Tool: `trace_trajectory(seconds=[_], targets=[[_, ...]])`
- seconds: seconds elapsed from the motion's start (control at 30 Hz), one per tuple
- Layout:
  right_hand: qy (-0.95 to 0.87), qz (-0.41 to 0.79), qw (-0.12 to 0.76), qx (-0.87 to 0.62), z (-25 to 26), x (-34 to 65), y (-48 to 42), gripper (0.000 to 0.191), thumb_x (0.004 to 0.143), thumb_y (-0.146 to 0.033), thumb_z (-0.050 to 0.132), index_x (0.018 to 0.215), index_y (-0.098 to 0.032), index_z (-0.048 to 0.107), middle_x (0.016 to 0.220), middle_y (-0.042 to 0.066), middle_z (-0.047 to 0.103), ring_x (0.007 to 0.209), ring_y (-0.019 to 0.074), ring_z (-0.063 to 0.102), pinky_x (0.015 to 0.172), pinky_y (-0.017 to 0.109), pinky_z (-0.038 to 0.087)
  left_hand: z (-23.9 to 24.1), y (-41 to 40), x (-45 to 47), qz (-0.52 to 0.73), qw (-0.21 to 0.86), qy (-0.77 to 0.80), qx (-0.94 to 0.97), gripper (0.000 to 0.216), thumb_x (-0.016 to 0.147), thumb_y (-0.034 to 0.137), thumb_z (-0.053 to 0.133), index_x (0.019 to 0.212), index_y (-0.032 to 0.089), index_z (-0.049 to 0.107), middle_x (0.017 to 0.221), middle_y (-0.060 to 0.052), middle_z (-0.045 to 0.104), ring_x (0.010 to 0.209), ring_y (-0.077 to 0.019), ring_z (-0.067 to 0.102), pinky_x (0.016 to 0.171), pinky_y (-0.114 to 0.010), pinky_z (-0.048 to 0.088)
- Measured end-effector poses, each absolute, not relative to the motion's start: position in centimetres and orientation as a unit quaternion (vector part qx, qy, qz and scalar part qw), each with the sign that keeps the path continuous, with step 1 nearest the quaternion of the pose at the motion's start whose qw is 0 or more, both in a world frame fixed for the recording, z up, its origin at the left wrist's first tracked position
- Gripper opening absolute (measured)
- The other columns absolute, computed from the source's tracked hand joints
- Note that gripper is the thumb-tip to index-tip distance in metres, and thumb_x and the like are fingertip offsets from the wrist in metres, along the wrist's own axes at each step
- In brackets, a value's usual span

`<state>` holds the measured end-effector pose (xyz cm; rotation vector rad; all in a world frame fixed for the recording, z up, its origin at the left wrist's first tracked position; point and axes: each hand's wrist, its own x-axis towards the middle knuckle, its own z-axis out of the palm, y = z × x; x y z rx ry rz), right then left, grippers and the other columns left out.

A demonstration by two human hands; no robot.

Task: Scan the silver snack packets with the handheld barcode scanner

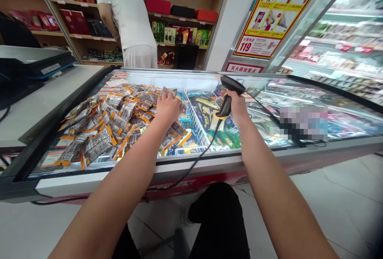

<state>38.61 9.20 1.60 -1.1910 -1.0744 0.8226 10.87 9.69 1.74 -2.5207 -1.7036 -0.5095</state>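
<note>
My right hand (pixel 238 107) grips a black handheld barcode scanner (pixel 226 105) by its handle, its head up and its cable hanging down over the freezer's front edge. My left hand (pixel 168 107) is closed at the right side of a heap of packets, with a small foil packet (pixel 170 90) showing just beyond its fingers. The heap of silver packets with orange edges (pixel 119 111) is spread over the left part of the chest freezer's glass top (pixel 50 168). Under the glass, frozen goods (pixel 206 111) lie in wire-divided compartments.
Across the freezer, a person in white (pixel 128 15) bends towards shelves (pixel 182 15) of boxes and bags. To the left stands a counter (pixel 50 103) with a dark device. A red and yellow poster (pixel 279 11) hangs at the back; a lit display fridge (pixel 350 43) is at right.
</note>
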Motion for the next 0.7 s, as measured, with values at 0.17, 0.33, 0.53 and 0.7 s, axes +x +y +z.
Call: trace_trajectory(seconds=[0.17, 0.33, 0.53, 0.7], targets=[[-0.443, 0.515, 0.582, -0.446, 2.3, 35.2, 7.5, 0.028, 0.074, -0.046, 0.07, 0.084, -0.022, 0.063, 0.066, 0.002, 0.067, 0.056, 0.0156, 0.058, 0.054, 0.027, 0.049, 1.9, 8.9, 11.4, -0.14, 0.029, -0.532, -0.835, 0.04, 0.102, 0.045, 0.06, 0.134, 0.027, 0.074, 0.137, -0.017, 0.069, 0.136, -0.0445, 0.053, 0.111, -0.06, 0.042], [-0.458, 0.543, 0.534, -0.459, 2.5, 34.3, 6.7, 0.027, 0.074, -0.044, 0.07, 0.088, -0.022, 0.06, 0.062, 0.001, 0.063, 0.054, 0.0154, 0.055, 0.051, 0.026, 0.046, 1.9, 9.1, 12.1, -0.145, -0.018, -0.553, -0.82, 0.051, 0.099, 0.035, 0.067, 0.148, 0.023, 0.058, 0.136, -0.016, 0.072, 0.138, -0.0411, 0.054, 0.113, -0.056, 0.041], [-0.481, 0.593, 0.462, -0.452, 3.0, 34.5, 6.3, 0.027, 0.074, -0.044, 0.071, 0.084, -0.022, 0.058, 0.053, -0.002, 0.052, 0.049, 0.0145, 0.047, 0.047, 0.025, 0.039, 2.1, 11.1, 11.4, -0.331, -0.155, -0.57, -0.736, 0.021, 0.096, 0.022, 0.064, 0.116, 0.016, 0.068, 0.12, -0.016, 0.077, 0.114, -0.0307, 0.07, 0.097, -0.039, 0.051], [-0.537, 0.606, 0.407, -0.424, 3.2, 34.6, 5.7, 0.028, 0.076, -0.047, 0.072, 0.082, -0.022, 0.061, 0.051, -0.001, 0.049, 0.049, 0.0151, 0.044, 0.05, 0.027, 0.04, 2.5, 12.2, 10.1, -0.474, -0.28, -0.517, -0.656, 0.012, 0.092, 0.024, 0.067, 0.101, 0.017, 0.072, 0.107, -0.01, 0.079, 0.096, -0.0254, 0.073, 0.088, -0.035, 0.055]])
